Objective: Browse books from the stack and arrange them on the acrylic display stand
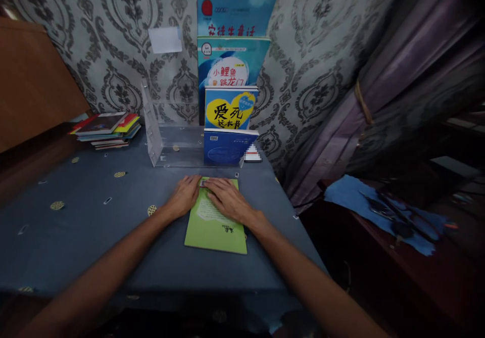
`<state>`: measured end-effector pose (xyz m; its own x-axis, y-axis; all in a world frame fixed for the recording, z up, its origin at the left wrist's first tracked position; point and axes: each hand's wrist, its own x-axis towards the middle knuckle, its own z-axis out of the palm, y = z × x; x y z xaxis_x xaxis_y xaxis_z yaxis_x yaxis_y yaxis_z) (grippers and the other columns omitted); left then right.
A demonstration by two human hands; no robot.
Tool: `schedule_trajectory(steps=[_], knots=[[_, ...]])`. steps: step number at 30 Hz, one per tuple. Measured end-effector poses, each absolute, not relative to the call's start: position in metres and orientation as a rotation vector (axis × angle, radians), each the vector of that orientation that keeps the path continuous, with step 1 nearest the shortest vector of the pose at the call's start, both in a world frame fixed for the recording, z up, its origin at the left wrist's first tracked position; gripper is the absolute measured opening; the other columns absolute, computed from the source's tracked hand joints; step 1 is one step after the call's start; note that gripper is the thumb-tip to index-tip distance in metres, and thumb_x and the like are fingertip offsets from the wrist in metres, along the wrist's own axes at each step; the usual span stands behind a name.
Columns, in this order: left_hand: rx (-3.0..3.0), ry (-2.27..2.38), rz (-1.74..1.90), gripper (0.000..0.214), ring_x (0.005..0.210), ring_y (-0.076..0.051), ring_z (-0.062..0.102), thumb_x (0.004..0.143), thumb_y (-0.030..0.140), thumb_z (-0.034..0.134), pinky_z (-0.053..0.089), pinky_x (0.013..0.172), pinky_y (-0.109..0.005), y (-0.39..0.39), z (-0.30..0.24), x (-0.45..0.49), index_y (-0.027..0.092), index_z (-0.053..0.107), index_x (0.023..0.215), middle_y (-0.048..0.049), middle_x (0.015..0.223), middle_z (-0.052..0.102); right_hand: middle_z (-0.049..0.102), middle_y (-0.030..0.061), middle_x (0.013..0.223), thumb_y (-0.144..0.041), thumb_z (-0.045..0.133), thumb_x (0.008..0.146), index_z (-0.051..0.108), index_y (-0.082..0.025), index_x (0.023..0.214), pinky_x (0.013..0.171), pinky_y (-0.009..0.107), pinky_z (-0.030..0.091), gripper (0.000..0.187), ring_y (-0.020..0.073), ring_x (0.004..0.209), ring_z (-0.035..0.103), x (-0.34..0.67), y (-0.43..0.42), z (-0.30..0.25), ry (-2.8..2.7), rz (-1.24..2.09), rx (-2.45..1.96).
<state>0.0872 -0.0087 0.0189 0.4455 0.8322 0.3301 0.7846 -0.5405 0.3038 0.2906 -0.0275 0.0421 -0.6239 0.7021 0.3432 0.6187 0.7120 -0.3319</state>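
A thin green book (215, 229) lies flat on the blue-grey tablecloth (94, 216) in front of me. My left hand (184, 195) rests at the book's far left corner, fingers bent onto its edge. My right hand (227, 198) lies flat across the book's far end, fingers stretched out. Just beyond stands a clear acrylic tiered rack (159, 131). Its right side holds several blue books upright in stepped rows, the front one dark blue (225, 147), behind it one with a yellow heart (230, 108).
A stack of colourful books (106, 128) sits at the table's far left. A brown wooden panel (34, 80) stands at the left. Purple curtains (397, 90) hang at the right, above a dark side table with blue cloth (379, 206). Patterned wallpaper backs the rack.
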Motion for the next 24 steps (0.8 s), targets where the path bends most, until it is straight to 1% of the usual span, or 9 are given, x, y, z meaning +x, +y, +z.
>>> schedule_trajectory(steps=[4, 9, 12, 15, 18, 20, 22, 24], knots=[[2.631, 1.573, 0.488, 0.034, 0.108, -0.029, 0.057, 0.1, 0.021, 0.036, 0.047, 0.094, -0.045, -0.014, 0.029, 0.092, 0.015, 0.058, 0.125, -0.0141, 0.117, 0.065, 0.057, 0.0126, 0.146, -0.028, 0.044, 0.101, 0.053, -0.019, 0.141, 0.117, 0.049, 0.033, 0.042, 0.0241, 0.139, 0.047, 0.291, -0.028, 0.039, -2.503, 0.298, -1.037], [2.677, 1.638, 0.414, 0.038, 0.116, -0.03, 0.054, 0.099, 0.02, 0.037, 0.044, 0.096, -0.046, -0.017, 0.031, 0.095, 0.016, 0.06, 0.128, -0.0151, 0.132, 0.061, 0.057, 0.0122, 0.145, -0.029, 0.046, 0.1, 0.053, -0.019, 0.141, 0.118, 0.047, 0.033, 0.042, 0.0228, 0.139, 0.048, 0.292, -0.026, 0.035, -2.473, 0.296, -1.089], [2.699, 1.645, 0.416, 0.038, 0.121, -0.03, 0.052, 0.099, 0.021, 0.036, 0.043, 0.097, -0.045, -0.018, 0.03, 0.095, 0.018, 0.06, 0.129, -0.0139, 0.133, 0.061, 0.061, 0.0117, 0.141, -0.024, 0.045, 0.099, 0.058, -0.02, 0.135, 0.116, 0.046, 0.035, 0.038, 0.0231, 0.135, 0.052, 0.293, -0.026, 0.035, -2.448, 0.238, -1.167], [2.689, 1.65, 0.421, 0.038, 0.123, -0.03, 0.051, 0.1, 0.021, 0.036, 0.042, 0.098, -0.046, -0.019, 0.03, 0.095, 0.017, 0.06, 0.129, -0.0143, 0.134, 0.061, 0.065, 0.0119, 0.135, -0.019, 0.046, 0.098, 0.063, -0.018, 0.126, 0.111, 0.043, 0.037, 0.033, 0.0246, 0.127, 0.058, 0.296, -0.027, 0.04, -2.419, 0.148, -1.346], [2.674, 1.667, 0.418, 0.038, 0.125, -0.031, 0.05, 0.101, 0.022, 0.036, 0.041, 0.099, -0.046, -0.02, 0.031, 0.096, 0.017, 0.06, 0.13, -0.0142, 0.134, 0.061, 0.071, 0.013, 0.12, -0.02, 0.045, 0.098, 0.067, -0.017, 0.115, 0.1, 0.04, 0.043, 0.028, 0.0265, 0.114, 0.062, 0.299, -0.029, 0.046, -2.358, 0.065, -1.562], [2.661, 1.667, 0.428, 0.039, 0.123, -0.03, 0.051, 0.101, 0.022, 0.035, 0.041, 0.099, -0.046, -0.02, 0.031, 0.096, 0.017, 0.06, 0.131, -0.0138, 0.134, 0.062, 0.073, 0.0131, 0.111, -0.021, 0.045, 0.099, 0.068, -0.018, 0.108, 0.093, 0.039, 0.045, 0.025, 0.0272, 0.108, 0.063, 0.3, -0.03, 0.047, -2.315, 0.021, -1.656], [2.641, 1.657, 0.444, 0.04, 0.12, -0.03, 0.052, 0.101, 0.023, 0.034, 0.042, 0.097, -0.046, -0.02, 0.032, 0.096, 0.017, 0.06, 0.13, -0.014, 0.134, 0.062, 0.073, 0.0129, 0.108, -0.02, 0.045, 0.098, 0.069, -0.019, 0.106, 0.089, 0.037, 0.046, 0.025, 0.0274, 0.107, 0.062, 0.3, -0.03, 0.047, -2.299, -0.001, -1.688], [2.629, 1.656, 0.447, 0.04, 0.118, -0.031, 0.053, 0.101, 0.023, 0.034, 0.043, 0.095, -0.046, -0.02, 0.031, 0.096, 0.015, 0.06, 0.13, -0.0141, 0.135, 0.061, 0.073, 0.0133, 0.111, -0.019, 0.044, 0.099, 0.068, -0.019, 0.109, 0.088, 0.036, 0.047, 0.026, 0.0274, 0.108, 0.062, 0.3, -0.03, 0.045, -2.309, -0.003, -1.677]])
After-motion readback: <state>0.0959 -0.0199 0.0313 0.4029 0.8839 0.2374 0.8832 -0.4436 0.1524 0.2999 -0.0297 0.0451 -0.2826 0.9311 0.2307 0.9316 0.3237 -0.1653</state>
